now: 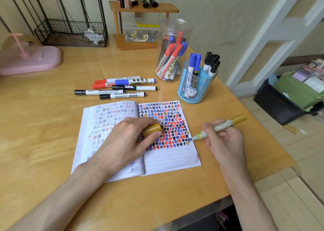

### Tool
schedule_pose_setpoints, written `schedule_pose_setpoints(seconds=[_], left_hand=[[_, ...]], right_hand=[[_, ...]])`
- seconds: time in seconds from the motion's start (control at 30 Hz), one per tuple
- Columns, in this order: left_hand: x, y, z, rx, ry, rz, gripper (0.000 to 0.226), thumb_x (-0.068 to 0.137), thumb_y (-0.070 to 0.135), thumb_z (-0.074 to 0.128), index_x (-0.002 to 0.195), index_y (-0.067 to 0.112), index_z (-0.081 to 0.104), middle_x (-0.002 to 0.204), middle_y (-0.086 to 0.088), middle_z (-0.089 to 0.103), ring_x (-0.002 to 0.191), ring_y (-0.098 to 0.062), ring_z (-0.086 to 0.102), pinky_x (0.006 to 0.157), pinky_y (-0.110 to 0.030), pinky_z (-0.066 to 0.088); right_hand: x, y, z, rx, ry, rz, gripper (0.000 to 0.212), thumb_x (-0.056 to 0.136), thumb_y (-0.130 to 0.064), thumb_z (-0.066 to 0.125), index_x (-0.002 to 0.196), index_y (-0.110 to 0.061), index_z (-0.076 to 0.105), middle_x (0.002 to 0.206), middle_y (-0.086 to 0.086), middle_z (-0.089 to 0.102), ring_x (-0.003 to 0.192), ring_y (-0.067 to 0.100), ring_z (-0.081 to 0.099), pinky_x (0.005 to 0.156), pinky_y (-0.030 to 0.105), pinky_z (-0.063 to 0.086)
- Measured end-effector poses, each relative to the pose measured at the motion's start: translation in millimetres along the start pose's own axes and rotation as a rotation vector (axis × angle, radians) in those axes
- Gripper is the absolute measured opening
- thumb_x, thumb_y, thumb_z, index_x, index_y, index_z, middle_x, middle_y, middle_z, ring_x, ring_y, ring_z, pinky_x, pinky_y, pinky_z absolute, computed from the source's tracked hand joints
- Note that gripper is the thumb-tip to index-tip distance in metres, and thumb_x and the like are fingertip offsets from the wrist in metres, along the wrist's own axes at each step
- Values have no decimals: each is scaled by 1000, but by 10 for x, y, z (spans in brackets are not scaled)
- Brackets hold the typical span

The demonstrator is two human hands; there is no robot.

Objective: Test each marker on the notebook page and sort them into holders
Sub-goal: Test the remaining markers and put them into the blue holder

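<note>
An open notebook (168, 158) lies on the wooden desk, its right page full of red, blue, black and gold test marks. My right hand (226, 137) grips an uncapped gold marker (222, 125), its tip touching the page's right edge. My left hand (129, 137) rests on the notebook and holds the gold cap (151, 129). Several capped red, blue and black markers (121, 87) lie loose behind the notebook. A clear jar (172, 51) holds red and blue markers. A blue holder (194, 85) carries blue and black ones.
A wooden shelf (140, 9) with small bottles and a clear parts box stands at the back. A wire basket (73, 32) and a pink stand (29, 58) sit at the back left. The desk edge runs along the right; a black bin (280, 101) stands on the floor.
</note>
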State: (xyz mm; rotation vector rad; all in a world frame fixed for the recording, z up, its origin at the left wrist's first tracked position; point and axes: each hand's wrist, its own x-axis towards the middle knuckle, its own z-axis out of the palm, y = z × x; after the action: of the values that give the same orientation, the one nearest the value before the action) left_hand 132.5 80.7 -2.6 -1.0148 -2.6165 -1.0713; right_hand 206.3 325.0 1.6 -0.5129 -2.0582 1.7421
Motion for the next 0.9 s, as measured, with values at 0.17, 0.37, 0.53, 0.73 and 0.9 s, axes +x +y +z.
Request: schedule_pose_setpoints(seconds=[0.17,0.37,0.53,0.73,0.9], left_hand=[[-5,-9,11,5,11,2,30,100,49,58,116,27,70,94,13,73,83,-9,59,70,-23,46],[-4,-13,7,17,4,-1,32,100,51,57,117,26,70,95,14,72,83,-7,58,68,-16,44],[2,-10,3,15,4,-5,31,100,50,58,117,27,70,94,14,72,83,-9,57,68,-23,46],[-7,-9,1,15,2,-6,31,100,51,57,118,28,69,95,14,72,84,-9,58,70,-27,48],[0,-5,-3,14,-3,-3,31,101,50,58,118,27,70,94,13,72,83,-8,58,69,-23,46]], right_hand=[[-8,-17,-5,25,-28,20,19,97,-15,71,79,-11,68,57,6,56,52,12,50,48,21,38],[-16,-45,16,-29,-126,-28,7,90,7,66,84,3,67,58,-4,65,54,2,61,51,16,45],[-21,-61,31,-86,-142,-32,9,86,13,63,80,6,65,56,-8,64,54,-1,60,51,12,43],[-19,-59,36,-122,-130,-28,9,86,11,64,80,5,65,55,-9,63,53,-2,60,50,12,42],[-11,-56,47,-159,-101,-42,6,86,7,66,81,5,63,56,-10,63,55,-1,60,52,13,44]])
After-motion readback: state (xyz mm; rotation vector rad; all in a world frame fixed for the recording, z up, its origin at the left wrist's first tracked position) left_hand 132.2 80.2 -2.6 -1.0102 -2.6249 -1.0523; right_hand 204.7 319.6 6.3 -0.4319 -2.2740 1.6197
